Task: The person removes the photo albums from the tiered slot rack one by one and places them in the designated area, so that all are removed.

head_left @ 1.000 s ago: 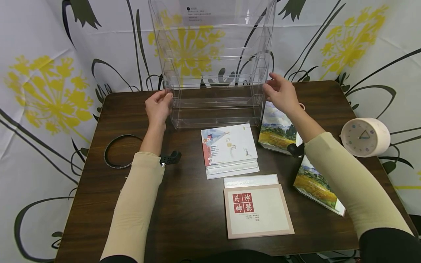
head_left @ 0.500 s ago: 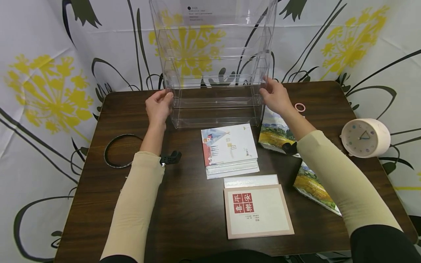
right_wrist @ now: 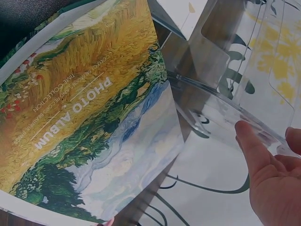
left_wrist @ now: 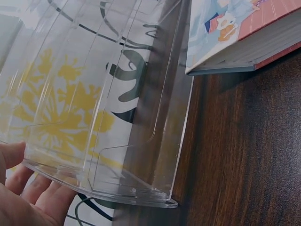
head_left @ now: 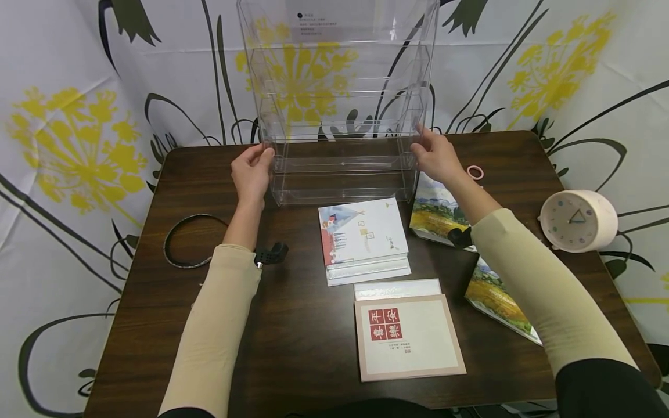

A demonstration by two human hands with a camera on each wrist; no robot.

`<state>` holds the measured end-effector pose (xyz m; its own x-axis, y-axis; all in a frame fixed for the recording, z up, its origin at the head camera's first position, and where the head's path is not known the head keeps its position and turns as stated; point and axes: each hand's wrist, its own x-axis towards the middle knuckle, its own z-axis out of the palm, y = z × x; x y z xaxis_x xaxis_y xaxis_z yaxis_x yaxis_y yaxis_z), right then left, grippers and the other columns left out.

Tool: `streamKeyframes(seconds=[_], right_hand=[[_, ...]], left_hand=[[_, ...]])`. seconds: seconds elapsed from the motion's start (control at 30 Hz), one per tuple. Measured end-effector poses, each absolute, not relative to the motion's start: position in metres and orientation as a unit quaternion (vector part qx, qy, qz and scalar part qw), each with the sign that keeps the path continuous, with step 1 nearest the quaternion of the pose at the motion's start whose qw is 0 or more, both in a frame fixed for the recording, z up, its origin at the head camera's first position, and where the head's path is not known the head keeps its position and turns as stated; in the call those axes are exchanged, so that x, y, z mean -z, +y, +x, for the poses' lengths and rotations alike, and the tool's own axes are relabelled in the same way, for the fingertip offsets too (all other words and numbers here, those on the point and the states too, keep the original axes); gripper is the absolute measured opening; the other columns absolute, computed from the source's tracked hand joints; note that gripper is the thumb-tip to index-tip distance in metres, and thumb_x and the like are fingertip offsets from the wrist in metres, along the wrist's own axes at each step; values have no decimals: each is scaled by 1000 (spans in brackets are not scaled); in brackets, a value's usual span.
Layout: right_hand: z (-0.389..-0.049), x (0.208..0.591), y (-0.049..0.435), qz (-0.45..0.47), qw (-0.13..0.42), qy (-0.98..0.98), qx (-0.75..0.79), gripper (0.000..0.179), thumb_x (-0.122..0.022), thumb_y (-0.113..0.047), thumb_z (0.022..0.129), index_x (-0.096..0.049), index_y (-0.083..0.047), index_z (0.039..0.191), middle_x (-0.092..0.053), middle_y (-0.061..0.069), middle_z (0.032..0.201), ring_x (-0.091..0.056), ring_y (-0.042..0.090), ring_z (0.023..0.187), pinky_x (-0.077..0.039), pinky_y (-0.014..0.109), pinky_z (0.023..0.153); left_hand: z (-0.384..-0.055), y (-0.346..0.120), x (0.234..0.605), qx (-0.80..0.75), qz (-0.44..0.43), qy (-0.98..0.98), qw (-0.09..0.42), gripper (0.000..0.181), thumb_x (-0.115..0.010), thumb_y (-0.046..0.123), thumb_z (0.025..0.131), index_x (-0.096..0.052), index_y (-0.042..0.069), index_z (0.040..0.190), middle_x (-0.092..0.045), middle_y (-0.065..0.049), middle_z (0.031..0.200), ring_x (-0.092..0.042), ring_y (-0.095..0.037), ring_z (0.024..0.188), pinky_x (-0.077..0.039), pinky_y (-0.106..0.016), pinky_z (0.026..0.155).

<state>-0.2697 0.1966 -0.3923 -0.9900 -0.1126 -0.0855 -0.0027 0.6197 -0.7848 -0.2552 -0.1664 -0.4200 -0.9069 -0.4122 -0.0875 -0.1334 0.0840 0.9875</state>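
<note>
A clear plastic tiered display rack (head_left: 342, 164) stands upright at the back of the table. On its left side, my left hand (head_left: 253, 172) grips the edge; in the left wrist view the thumb lies on the near side of the panel and the fingers (left_wrist: 49, 195) behind it. My right hand (head_left: 439, 155) holds the opposite edge, thumb towards the front. The right wrist view shows one finger (right_wrist: 254, 146) extended along the panel's outer face. Just below that hand lies a photo album (right_wrist: 94, 108) with a painted landscape cover, partly under my forearm in the head view.
Before the rack lie a stack of white illustrated albums (head_left: 368, 232) and a cream album with red characters (head_left: 418, 337). Another landscape album (head_left: 496, 293) sits under my right forearm. A pink clock (head_left: 577, 220), a pink ring (head_left: 475, 172) and a dark loop (head_left: 172, 244) are also on the table (head_left: 303, 360).
My right hand has shifted left and slightly down onto the rack's right edge, uncovering the pink ring. My left hand and the rack look unmoved.
</note>
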Motion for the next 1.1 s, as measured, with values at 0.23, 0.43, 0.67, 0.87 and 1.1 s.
streamKeyframes(seconds=[0.23, 0.43, 0.67, 0.87, 1.1], right_hand=[[-270, 392, 196, -30, 71, 892, 446, 55, -41, -21, 106, -21, -17, 157, -48, 23, 142, -59, 36, 108, -51, 45, 93], [-270, 390, 196, -33, 72, 890, 449, 55, -42, -20, 106, -20, -17, 157, -47, 24, 142, -59, 37, 110, -51, 45, 93], [-269, 390, 196, -26, 74, 891, 446, 55, -41, -22, 107, -19, -20, 157, -46, 24, 143, -60, 36, 107, -51, 45, 93], [-268, 392, 196, -22, 72, 890, 450, 55, -41, -22, 107, -20, -18, 157, -47, 24, 141, -59, 38, 107, -51, 45, 93], [-268, 393, 197, -19, 73, 886, 458, 55, -42, -22, 106, -19, -21, 157, -46, 23, 142, -57, 37, 112, -50, 45, 94]], left_hand=[[-255, -172, 425, 682, 168, -706, 95, 34, -71, 28, 92, -69, 11, 122, -70, -4, 116, -63, -16, 103, -53, -23, 69], [-253, -176, 424, 684, 155, -706, 92, 35, -71, 27, 91, -69, 10, 122, -70, -1, 115, -62, -13, 103, -53, -22, 68], [-255, -175, 415, 661, 127, -726, 143, 39, -76, 21, 87, -68, 9, 123, -70, -4, 114, -66, -12, 96, -53, -21, 67], [-249, -159, 363, 617, 87, -721, 305, 35, -76, 9, 86, -69, 5, 119, -70, -14, 113, -65, -19, 97, -49, -25, 89], [-259, -142, 303, 570, 3, -694, 440, 27, -69, 3, 89, -68, 3, 117, -69, -12, 105, -63, -18, 94, -48, -22, 89]])
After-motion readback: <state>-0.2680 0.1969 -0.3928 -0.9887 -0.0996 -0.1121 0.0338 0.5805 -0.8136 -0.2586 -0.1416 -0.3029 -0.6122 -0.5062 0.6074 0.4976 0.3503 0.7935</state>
